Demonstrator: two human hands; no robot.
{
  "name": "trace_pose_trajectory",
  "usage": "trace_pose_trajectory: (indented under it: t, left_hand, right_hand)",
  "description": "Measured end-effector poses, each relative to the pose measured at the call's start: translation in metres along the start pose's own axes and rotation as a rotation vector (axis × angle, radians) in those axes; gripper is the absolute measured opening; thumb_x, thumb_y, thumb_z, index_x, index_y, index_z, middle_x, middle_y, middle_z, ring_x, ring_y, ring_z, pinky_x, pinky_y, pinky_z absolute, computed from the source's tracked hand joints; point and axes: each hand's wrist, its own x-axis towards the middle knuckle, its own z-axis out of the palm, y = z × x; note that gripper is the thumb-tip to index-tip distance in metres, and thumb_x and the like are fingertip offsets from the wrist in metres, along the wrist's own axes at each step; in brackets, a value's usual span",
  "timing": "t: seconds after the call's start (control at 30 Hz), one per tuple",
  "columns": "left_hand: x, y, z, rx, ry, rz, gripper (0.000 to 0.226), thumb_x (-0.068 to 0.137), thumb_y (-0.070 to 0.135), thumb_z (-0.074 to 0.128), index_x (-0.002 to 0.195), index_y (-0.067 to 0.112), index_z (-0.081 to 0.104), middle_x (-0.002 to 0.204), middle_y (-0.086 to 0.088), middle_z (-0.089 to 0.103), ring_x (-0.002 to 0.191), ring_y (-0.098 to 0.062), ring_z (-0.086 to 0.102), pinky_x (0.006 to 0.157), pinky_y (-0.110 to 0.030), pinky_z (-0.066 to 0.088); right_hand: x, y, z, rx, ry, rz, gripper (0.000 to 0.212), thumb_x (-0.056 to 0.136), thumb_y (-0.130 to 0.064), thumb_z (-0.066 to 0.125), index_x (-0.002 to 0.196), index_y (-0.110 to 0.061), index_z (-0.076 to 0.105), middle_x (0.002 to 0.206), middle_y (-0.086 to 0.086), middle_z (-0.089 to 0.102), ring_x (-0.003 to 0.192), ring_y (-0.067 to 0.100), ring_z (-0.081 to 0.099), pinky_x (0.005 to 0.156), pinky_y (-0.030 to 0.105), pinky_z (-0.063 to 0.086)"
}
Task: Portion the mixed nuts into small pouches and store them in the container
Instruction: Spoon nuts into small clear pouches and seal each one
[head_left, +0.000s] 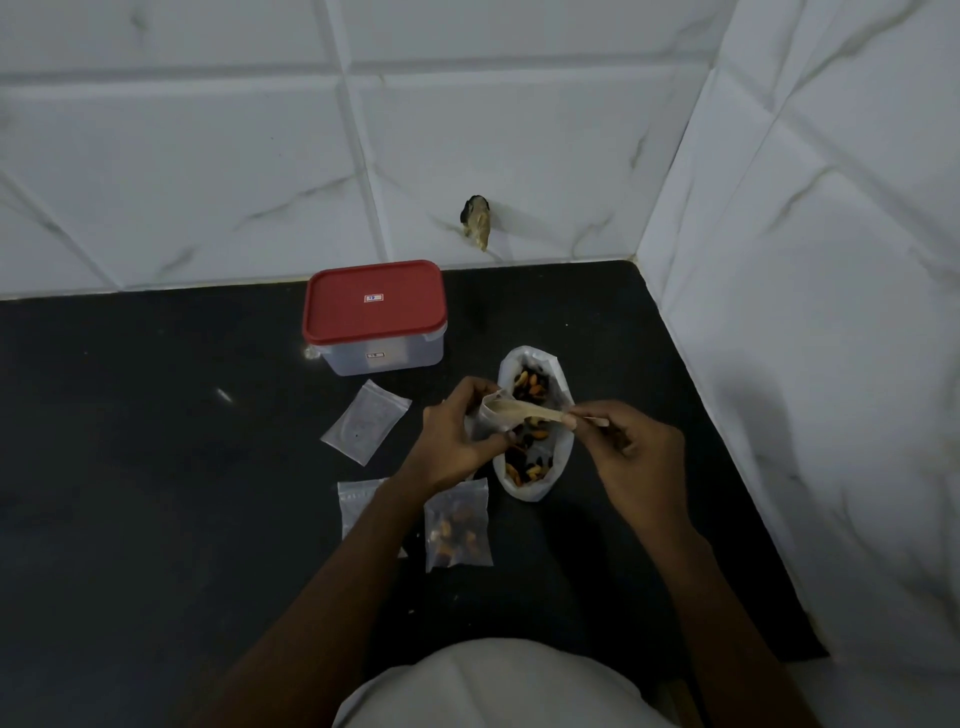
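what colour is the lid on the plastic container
Red, with a small label at its centre; the container lid shows best in the head view, closed on the clear tub.

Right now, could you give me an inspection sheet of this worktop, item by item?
Surface: black countertop, glossy.
Job's things: open bag of mixed nuts; container with its red lid on; filled pouch; empty pouch; second pouch, partly hidden by the forearm.
Clutter: nothing seen.
Hands: left hand and right hand both pinch a small pouch above the bag.
Cables: nothing seen.
Surroundings: white tiled walls; small dark fitting on the wall, unclear what.
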Motion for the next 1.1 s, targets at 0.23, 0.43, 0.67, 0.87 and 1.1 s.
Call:
trace_pose_trajectory:
  t: [0.23, 0.43, 0.67, 0.87, 1.1]
  left_hand:
    - [0.000, -0.001, 0.002, -0.032, -0.014, -0.016, 0.044, 0.084, 0.011, 0.074, 0.120, 0.022, 0.051, 0.115, 0.006, 0.062, 0.110, -0.002, 0.061, 0.088, -0.018, 0.053]
    - [-0.003, -0.006, -0.004, 0.000, 0.026, -0.035, 0.045, 0.084, 0.011, 0.074, 0.121, 0.021, 0.051, 0.115, 0.008, 0.060, 0.107, 0.004, 0.059, 0.082, -0.008, 0.049]
    - [-0.004, -0.011, -0.011, 0.144, -0.141, -0.099, 0.048, 0.082, 0.016, 0.075, 0.122, 0.027, 0.052, 0.118, 0.011, 0.057, 0.104, 0.003, 0.057, 0.078, -0.013, 0.051]
    - [0.000, -0.015, -0.009, 0.214, -0.206, -0.134, 0.049, 0.081, 0.021, 0.076, 0.122, 0.029, 0.051, 0.119, 0.010, 0.056, 0.106, -0.002, 0.055, 0.087, -0.023, 0.048]
    - [0.002, -0.016, -0.007, 0.213, -0.265, -0.203, 0.053, 0.081, 0.017, 0.076, 0.125, 0.027, 0.048, 0.124, 0.008, 0.051, 0.111, -0.006, 0.054, 0.093, -0.027, 0.050]
  right_hand:
    - [0.002, -0.001, -0.002, 0.086, 0.071, 0.093, 0.016, 0.085, -0.010, 0.073, 0.099, -0.019, 0.073, 0.088, -0.010, 0.072, 0.083, 0.007, 0.069, 0.072, 0.020, 0.056]
    - [0.008, 0.011, -0.003, 0.228, 0.217, 0.457, 0.003, 0.090, -0.019, 0.069, 0.090, -0.020, 0.072, 0.075, -0.001, 0.072, 0.064, 0.012, 0.067, 0.062, 0.030, 0.056]
    - [0.021, 0.032, -0.001, -0.262, 0.081, 0.384, 0.008, 0.091, -0.023, 0.068, 0.088, -0.017, 0.072, 0.073, -0.009, 0.066, 0.066, 0.001, 0.060, 0.060, 0.013, 0.042]
    - [0.039, 0.031, -0.002, -0.383, 0.009, 0.321, 0.006, 0.092, -0.021, 0.067, 0.088, -0.017, 0.070, 0.070, -0.013, 0.058, 0.063, -0.003, 0.055, 0.056, 0.008, 0.033]
    - [0.044, 0.039, 0.003, -0.236, -0.059, 0.454, 0.013, 0.090, -0.022, 0.068, 0.078, -0.025, 0.070, 0.070, -0.007, 0.070, 0.069, 0.006, 0.066, 0.070, 0.029, 0.055]
